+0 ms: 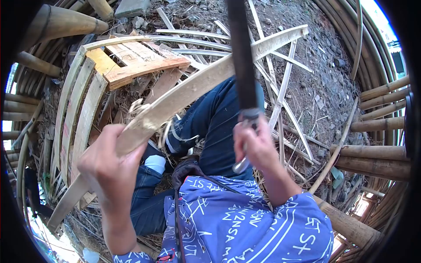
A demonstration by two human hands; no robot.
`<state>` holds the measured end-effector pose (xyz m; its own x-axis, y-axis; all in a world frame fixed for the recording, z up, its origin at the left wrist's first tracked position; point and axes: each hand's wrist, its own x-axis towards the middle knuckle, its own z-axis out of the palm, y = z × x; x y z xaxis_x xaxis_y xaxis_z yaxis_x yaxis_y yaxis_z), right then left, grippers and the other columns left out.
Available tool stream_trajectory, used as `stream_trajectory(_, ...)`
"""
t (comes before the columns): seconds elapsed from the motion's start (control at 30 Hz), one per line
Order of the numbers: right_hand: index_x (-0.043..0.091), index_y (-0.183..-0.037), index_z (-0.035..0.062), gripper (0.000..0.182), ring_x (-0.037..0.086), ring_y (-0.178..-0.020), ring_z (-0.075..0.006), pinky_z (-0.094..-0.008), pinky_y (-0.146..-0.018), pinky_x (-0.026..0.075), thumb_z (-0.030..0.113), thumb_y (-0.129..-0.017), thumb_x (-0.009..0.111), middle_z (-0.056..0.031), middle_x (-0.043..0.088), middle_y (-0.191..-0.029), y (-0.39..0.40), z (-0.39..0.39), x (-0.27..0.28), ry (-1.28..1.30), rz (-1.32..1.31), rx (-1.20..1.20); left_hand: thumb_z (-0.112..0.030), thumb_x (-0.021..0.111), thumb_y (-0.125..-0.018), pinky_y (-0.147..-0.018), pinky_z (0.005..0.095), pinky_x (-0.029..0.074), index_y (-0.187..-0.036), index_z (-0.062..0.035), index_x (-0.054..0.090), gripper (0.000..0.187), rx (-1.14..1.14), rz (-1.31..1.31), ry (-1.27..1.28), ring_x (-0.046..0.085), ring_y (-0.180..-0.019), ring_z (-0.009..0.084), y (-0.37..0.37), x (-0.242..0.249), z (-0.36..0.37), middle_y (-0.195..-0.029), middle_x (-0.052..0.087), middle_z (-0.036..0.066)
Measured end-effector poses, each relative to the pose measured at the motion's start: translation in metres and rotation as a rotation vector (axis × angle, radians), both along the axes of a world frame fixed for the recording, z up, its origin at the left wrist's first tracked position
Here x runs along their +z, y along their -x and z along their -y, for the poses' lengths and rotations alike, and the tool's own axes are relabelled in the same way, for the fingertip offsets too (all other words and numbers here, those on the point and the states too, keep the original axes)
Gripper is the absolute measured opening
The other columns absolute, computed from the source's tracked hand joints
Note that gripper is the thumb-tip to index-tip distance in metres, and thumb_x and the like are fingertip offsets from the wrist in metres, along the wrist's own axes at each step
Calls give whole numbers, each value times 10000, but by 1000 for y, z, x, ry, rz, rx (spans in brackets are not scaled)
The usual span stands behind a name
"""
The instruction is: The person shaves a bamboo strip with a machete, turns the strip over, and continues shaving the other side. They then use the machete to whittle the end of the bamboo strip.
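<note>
My left hand is wrapped round a long, pale bamboo strip, which runs slantwise from the lower left to the upper right over my legs. Fresh curled shavings hang from the strip just beyond my fingers. In my right hand is the metal handle of a machete. Its long dark blade points away from me, upright in the view, and crosses over the far half of the strip. The handle's butt end sticks out below my fist.
Beyond my left hand stands a low frame of wooden boards. Several narrow split strips lie crisscrossed on the stony ground. Thick bamboo poles are stacked at the right, with more poles at the upper left.
</note>
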<state>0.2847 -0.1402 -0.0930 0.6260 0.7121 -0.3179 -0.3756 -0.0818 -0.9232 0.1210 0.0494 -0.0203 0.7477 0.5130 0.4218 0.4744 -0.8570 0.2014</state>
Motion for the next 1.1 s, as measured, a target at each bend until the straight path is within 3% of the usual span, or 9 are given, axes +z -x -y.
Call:
stream_trajectory(0.1,476,-1073,25,261,469,-600,-49,-231,-531,401,116,-858,593,4,522,-707,27,-10,15,96,72,288,-112,862,-537,-534,356,435,-809,-61,610,374,-14,-34,-2,617,-578,282,-7,-3,3,-646,613,103)
stream_trajectory(0.2,497,-1048,31,240,474,-652,-68,-258,-594,417,105,-847,606,0,544,-738,22,-9,21,126,75,302,-110,866,-527,-531,353,438,-813,-73,622,378,-27,-6,33,608,-565,275,3,-7,-2,-642,609,95)
stream_trajectory(0.33,435,-1073,52,222,450,-413,-47,-206,-347,363,105,-889,547,-1,493,-616,-12,-2,10,17,53,-47,-117,873,-502,-504,345,426,-786,-63,616,387,45,55,-13,568,-532,275,25,-1,-7,-638,589,91)
stream_trajectory(0.43,440,-1070,45,211,448,-388,-63,-208,-350,382,105,-893,539,8,466,-561,-28,5,1,91,99,-198,-121,865,-515,-504,358,420,-795,-44,617,382,-16,17,-114,562,-533,286,32,3,-8,-650,579,113)
stream_trajectory(0.67,433,-1163,17,312,452,-396,-53,-201,-353,374,129,-898,552,16,470,-569,-51,13,15,143,341,-247,-131,859,-556,-493,351,416,-813,-23,618,369,-97,137,-174,560,-525,277,18,10,-9,-637,571,106)
stream_trajectory(0.87,401,-1211,21,372,476,-479,-31,-208,-389,370,73,-874,550,5,522,-701,-14,1,17,165,137,20,-135,867,-563,-498,347,426,-819,-21,620,373,-99,114,-216,570,-528,269,-1,7,-9,-630,577,102)
stream_trajectory(0.93,423,-1117,-2,249,495,-412,-78,-213,-375,410,54,-887,501,-14,501,-600,0,-6,10,139,156,50,-133,870,-562,-511,350,435,-825,-15,620,382,-53,48,-115,589,-543,276,1,0,-10,-647,595,110)
stream_trajectory(1.0,420,-1183,-11,347,444,-555,-5,-194,-452,362,82,-881,565,26,523,-698,11,-10,7,87,85,109,-132,871,-558,-516,349,438,-826,-15,620,386,-48,63,-70,595,-548,280,-2,-5,-8,-654,601,114)
stream_trajectory(1.1,452,-1127,3,300,476,-568,-51,-255,-499,402,84,-870,585,-14,537,-649,22,-18,17,85,189,275,-129,871,-555,-523,346,444,-829,-16,619,389,-60,118,-14,602,-556,283,-10,-10,-7,-664,609,118)
